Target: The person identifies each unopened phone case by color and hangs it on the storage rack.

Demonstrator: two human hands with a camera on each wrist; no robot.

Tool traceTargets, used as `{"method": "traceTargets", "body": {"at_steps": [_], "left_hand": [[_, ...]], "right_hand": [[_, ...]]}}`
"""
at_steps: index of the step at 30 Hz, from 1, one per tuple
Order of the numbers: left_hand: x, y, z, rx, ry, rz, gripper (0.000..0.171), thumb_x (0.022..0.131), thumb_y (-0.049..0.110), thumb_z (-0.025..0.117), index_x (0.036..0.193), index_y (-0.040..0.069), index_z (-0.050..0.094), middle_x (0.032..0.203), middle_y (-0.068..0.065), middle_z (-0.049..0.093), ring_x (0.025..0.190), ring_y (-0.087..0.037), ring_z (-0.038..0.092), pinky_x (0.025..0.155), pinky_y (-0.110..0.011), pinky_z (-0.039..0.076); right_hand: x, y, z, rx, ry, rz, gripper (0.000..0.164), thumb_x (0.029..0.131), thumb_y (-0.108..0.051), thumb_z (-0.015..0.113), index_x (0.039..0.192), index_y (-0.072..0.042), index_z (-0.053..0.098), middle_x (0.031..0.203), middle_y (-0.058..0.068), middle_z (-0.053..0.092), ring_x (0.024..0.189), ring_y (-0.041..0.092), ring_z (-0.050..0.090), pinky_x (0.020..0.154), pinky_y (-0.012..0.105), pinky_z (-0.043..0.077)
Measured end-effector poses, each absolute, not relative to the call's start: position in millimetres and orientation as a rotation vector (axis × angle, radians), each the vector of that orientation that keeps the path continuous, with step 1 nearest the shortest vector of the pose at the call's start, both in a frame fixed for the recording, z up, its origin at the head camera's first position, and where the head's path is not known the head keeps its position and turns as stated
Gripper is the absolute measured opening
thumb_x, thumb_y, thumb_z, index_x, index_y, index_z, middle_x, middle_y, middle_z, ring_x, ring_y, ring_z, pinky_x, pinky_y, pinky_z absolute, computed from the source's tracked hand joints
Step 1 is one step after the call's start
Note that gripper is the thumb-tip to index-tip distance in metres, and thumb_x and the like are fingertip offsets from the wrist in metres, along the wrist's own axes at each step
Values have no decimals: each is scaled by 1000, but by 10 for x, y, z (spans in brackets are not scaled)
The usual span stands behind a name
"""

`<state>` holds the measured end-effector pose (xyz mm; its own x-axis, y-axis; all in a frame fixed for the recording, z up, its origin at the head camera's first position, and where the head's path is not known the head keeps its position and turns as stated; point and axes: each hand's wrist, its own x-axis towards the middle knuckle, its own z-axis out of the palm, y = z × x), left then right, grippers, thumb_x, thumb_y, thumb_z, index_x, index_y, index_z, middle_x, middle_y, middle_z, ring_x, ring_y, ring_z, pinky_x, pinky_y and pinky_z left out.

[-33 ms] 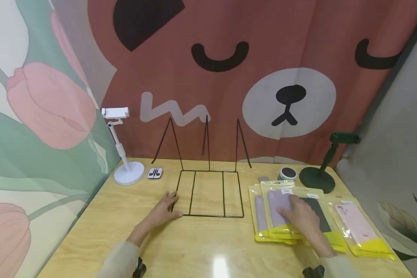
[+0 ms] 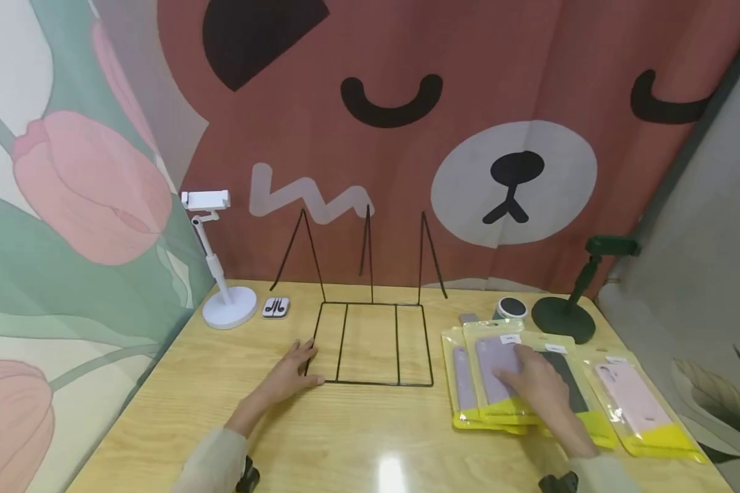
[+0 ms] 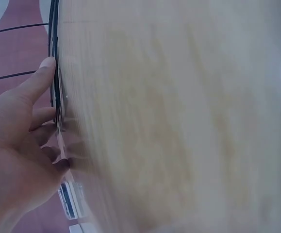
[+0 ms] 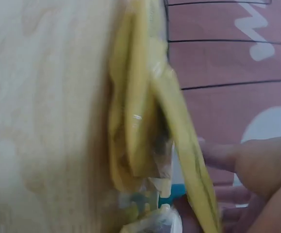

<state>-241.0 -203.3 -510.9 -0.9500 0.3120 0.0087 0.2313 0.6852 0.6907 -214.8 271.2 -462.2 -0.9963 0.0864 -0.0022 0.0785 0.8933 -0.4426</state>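
In the head view, a black wire rack (image 2: 397, 342) stands on the table, its upright prongs at the back. My left hand (image 2: 286, 373) touches the rack's front left corner, fingers spread and thumb along the front wire; the left wrist view shows the thumb (image 3: 44, 68) against that wire. At the right lie several clear, yellow-ended bags with phone cases. My right hand (image 2: 539, 383) grips the bag with the purple phone case (image 2: 492, 363), thumb on top. In the right wrist view, that bag (image 4: 189, 160) tilts up on the hand's side, with fingers partly hidden behind it.
A dark phone case (image 2: 564, 376) in its bag lies beneath the right hand; a pink one (image 2: 632, 397) is farther right. A white phone stand (image 2: 229, 308) and boxed earphones (image 2: 275, 308) sit back left. A green stand (image 2: 563, 320) and round jar (image 2: 510, 308) are back right.
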Motion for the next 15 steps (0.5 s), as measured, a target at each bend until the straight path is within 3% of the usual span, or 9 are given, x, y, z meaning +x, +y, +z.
{"method": "traceTargets", "body": {"at_steps": [3, 5, 7, 13, 14, 15], "left_hand": [[-2398, -2035, -5138, 433, 2777, 1145, 74, 86, 31, 73, 143, -5, 40, 156, -16, 26, 145, -41, 7, 111, -63, 17], [-2381, -2028, -5148, 425, 2773, 1158, 74, 86, 31, 73, 143, -4, 41, 156, -16, 26, 145, -41, 8, 110, -63, 17], [-2360, -2019, -5154, 424, 2771, 1159, 73, 86, 31, 73, 142, -4, 41, 155, -17, 27, 145, -41, 10, 111, -63, 16], [-2336, -1998, -5143, 428, 2809, 1131, 71, 87, 30, 72, 141, -5, 43, 154, -17, 29, 144, -42, 12, 111, -63, 17], [-2341, -1997, -5144, 451, 2825, 1124, 70, 88, 30, 71, 141, -5, 43, 154, -18, 30, 143, -43, 14, 110, -63, 18], [-2324, -1983, -5117, 479, 2843, 1124, 69, 89, 31, 70, 141, -5, 43, 153, -19, 31, 142, -44, 15, 110, -63, 19]], "right_hand": [[-2128, 2782, -4549, -36, -2945, 841, 64, 89, -27, 69, 139, 3, 43, 135, 34, 45, 116, 52, 47, 88, 65, 40], [-2072, 2784, -4472, 31, -2888, 936, 57, 90, -21, 67, 139, 0, 45, 131, 32, 50, 96, 46, 57, 82, 57, 46], [-1983, 2716, -4406, 101, -2828, 1016, 51, 90, -17, 67, 137, -5, 50, 129, 27, 55, 73, 32, 57, 71, 44, 47], [-1667, 2096, -4342, 412, -2683, 1365, 41, 88, -9, 69, 128, -15, 62, 131, 12, 60, 98, 26, 62, 88, 47, 50], [-1631, 1964, -4327, 468, -2657, 1435, 39, 88, -11, 69, 126, -16, 63, 128, 9, 62, 99, 23, 62, 89, 46, 50], [-1604, 1831, -4302, 515, -2633, 1500, 37, 88, -13, 70, 125, -18, 65, 120, 7, 66, 83, 15, 63, 80, 39, 53]]}}
